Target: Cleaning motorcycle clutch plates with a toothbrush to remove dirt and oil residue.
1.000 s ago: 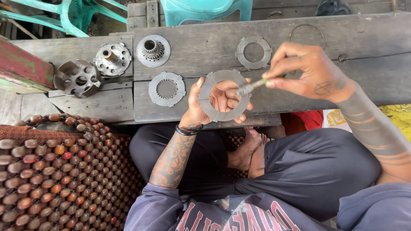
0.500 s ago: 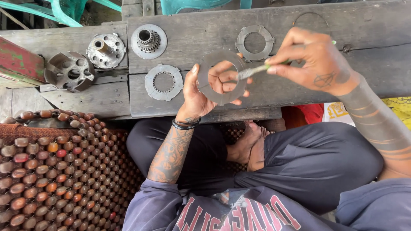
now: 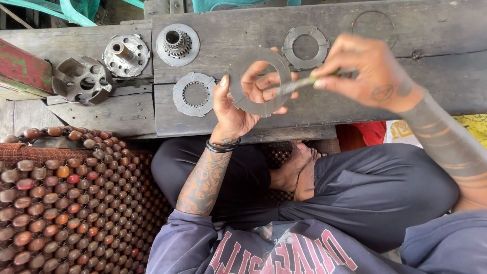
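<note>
My left hand (image 3: pixel 238 104) holds up a flat grey metal ring plate (image 3: pixel 242 99), fingers poking through its centre hole. My right hand (image 3: pixel 368 71) grips a thin grey tool with a green handle (image 3: pixel 297 85), its tip resting against the ring's right side. Both hands hover above a weathered wooden bench (image 3: pixel 355 106). On the bench behind lie a similar ring plate (image 3: pixel 289 48), a toothed disc (image 3: pixel 194 94) and a thin wire ring (image 3: pixel 373 24).
A splined hub (image 3: pixel 177 44), a round flanged part (image 3: pixel 125 55) and a drum-shaped housing (image 3: pixel 82 81) sit at the bench's left. A beaded seat mat (image 3: pixel 61 203) covers the lower left. My crossed legs in dark trousers (image 3: pixel 355 187) fill the lower middle.
Both hands have risen slightly toward the bench's far side, with the ring still in my left hand and the tool still against it. The view shifted a little.
</note>
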